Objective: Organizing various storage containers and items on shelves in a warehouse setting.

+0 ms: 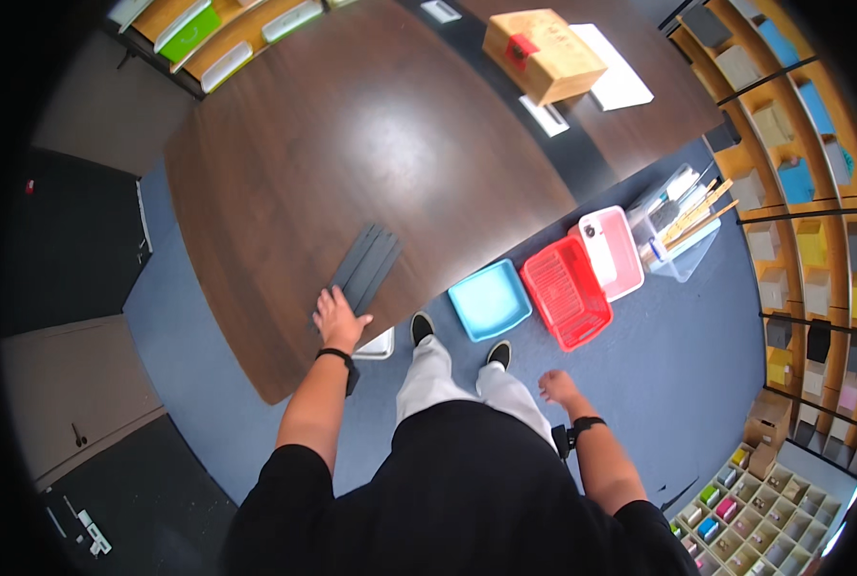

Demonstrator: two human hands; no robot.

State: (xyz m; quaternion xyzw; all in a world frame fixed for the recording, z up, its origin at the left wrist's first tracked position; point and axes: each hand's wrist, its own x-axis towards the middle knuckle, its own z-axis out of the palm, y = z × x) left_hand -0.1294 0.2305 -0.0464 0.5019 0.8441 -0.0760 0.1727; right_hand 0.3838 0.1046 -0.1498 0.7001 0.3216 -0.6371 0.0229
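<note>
Seen from the head camera, the person stands at the near edge of a dark wooden tabletop (371,125), black shoes just under its rim. The left hand (337,317) lies flat on the near end of a small bundle of grey strips (366,264), fingers spread and resting on them rather than pinching; the strips lie side by side near the edge, running away from the person. The right hand (558,386) hangs loose and empty beside the hip, well apart from the tabletop, fingers lightly curled. On the floor to the right sit a blue tray (489,300), a red basket (568,293) and a pink bin (616,252), close together. A cardboard box (544,53) stands at the far end. The work looks to be at the stage of taking hold of the strips; lifting them would call for closing the fingers around the bundle's end.
</note>
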